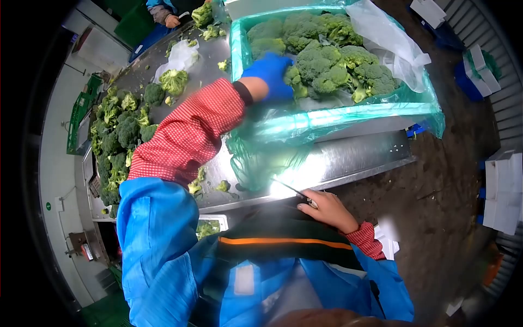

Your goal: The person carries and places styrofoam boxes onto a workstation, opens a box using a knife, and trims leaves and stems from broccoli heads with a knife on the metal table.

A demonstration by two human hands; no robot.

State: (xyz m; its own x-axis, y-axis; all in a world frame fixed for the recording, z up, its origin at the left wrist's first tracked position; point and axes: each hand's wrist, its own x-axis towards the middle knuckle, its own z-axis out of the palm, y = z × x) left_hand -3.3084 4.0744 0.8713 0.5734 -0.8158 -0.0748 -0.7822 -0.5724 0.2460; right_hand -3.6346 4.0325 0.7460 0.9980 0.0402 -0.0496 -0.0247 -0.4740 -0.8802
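Observation:
My left hand, in a blue glove, reaches over the near left side of a white box lined with green plastic. It touches or is close against the broccoli heads inside. Its fingers are blurred and partly hidden, so their grip does not show. My right hand, bare, stays low near the table's front edge, closed round the handle of a knife. The thin blade points up and left, towards loose green film hanging from the box.
A pile of broccoli covers the left of the metal table, with scraps about. White film lies over the box's right side. Another person's hand is at the far end. White boxes stand at right.

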